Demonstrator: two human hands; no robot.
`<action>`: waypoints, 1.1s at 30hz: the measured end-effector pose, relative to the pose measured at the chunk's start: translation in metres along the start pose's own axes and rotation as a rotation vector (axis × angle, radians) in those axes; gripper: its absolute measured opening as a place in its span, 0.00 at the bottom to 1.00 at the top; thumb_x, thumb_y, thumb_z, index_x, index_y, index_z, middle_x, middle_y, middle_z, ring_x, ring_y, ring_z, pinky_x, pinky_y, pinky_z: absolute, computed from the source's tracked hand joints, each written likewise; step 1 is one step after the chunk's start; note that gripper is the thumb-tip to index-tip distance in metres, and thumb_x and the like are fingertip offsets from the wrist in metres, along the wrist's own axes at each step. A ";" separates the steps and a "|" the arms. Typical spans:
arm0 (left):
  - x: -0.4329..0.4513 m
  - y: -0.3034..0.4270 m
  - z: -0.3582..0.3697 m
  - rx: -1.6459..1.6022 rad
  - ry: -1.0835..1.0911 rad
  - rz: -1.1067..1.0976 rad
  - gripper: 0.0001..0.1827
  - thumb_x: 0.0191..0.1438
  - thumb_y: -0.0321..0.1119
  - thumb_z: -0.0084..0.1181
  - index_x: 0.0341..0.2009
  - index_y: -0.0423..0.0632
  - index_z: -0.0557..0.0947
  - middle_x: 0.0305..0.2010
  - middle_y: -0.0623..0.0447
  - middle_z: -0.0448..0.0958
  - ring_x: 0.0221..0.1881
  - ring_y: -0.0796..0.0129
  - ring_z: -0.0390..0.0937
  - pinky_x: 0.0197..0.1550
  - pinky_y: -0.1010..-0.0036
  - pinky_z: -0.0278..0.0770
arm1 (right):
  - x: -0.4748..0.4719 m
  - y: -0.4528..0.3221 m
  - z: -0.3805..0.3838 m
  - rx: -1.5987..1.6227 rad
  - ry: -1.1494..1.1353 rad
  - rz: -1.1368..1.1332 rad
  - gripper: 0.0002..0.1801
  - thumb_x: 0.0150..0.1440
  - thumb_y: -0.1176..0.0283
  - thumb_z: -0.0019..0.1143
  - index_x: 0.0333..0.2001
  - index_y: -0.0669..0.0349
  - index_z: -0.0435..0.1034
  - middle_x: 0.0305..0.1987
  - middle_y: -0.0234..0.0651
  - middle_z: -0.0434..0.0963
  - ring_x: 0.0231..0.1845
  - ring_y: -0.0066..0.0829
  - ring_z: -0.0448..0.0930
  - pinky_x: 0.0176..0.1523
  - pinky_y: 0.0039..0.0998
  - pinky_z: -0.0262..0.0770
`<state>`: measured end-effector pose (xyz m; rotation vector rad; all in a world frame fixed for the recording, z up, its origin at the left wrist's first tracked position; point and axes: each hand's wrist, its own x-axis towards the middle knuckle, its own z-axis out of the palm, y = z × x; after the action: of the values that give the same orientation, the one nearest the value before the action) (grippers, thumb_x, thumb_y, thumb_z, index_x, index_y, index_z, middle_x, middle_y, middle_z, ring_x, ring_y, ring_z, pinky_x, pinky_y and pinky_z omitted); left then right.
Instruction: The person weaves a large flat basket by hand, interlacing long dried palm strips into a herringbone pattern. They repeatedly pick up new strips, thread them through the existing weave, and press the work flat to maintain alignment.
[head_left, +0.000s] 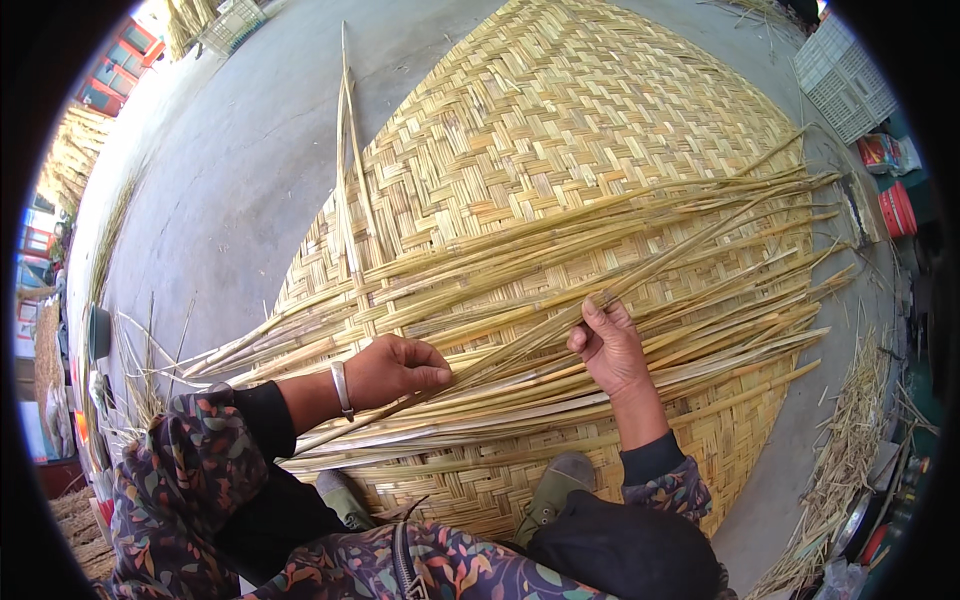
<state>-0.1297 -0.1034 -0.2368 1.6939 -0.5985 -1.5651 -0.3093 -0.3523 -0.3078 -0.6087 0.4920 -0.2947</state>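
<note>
A long flat reed strip (517, 341) runs slantwise between my hands, from lower left to upper right. My left hand (401, 367), with a silver bracelet at the wrist, grips it between thumb and curled fingers. Farther along, the thumb and forefinger of my right hand (609, 341) pinch the same strip. Beneath lies a large woven reed mat (600, 127) in a twill pattern. Many loose reed strips (495, 259) lie across it from left to right. Two upright-running strips (346, 180) cross them at the left and stick out past the mat's edge.
My shoes (559, 480) stand on the near part of the mat. Grey concrete floor (217, 187) surrounds it. At the right are a white plastic crate (844, 79), a red bucket (897, 210) and a heap of straw scraps (844, 442). Another crate (232, 26) stands at the far left.
</note>
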 end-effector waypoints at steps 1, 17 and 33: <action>0.000 0.000 0.000 0.038 -0.015 0.014 0.12 0.56 0.39 0.57 0.37 0.44 0.81 0.25 0.61 0.76 0.26 0.80 0.69 0.30 0.82 0.70 | 0.000 0.000 0.003 -0.014 -0.010 -0.005 0.04 0.57 0.74 0.54 0.38 0.54 0.71 0.27 0.26 0.75 0.24 0.23 0.73 0.27 0.24 0.69; -0.007 0.013 -0.006 -0.108 -0.200 -0.300 0.09 0.55 0.39 0.58 0.33 0.47 0.79 0.24 0.63 0.72 0.25 0.81 0.67 0.27 0.83 0.66 | -0.006 -0.002 0.015 -0.031 -0.105 -0.010 0.07 0.58 0.70 0.52 0.42 0.55 0.70 0.34 0.30 0.77 0.33 0.26 0.79 0.34 0.28 0.80; -0.004 0.013 -0.002 0.357 0.047 0.041 0.14 0.48 0.40 0.64 0.26 0.45 0.74 0.20 0.55 0.72 0.24 0.74 0.69 0.29 0.76 0.69 | 0.008 -0.003 0.006 -0.132 -0.051 0.187 0.09 0.59 0.66 0.51 0.43 0.56 0.71 0.37 0.26 0.76 0.31 0.20 0.78 0.30 0.24 0.78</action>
<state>-0.1264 -0.1077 -0.2239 1.9583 -0.9259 -1.4468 -0.2995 -0.3549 -0.3046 -0.6915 0.5177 -0.0693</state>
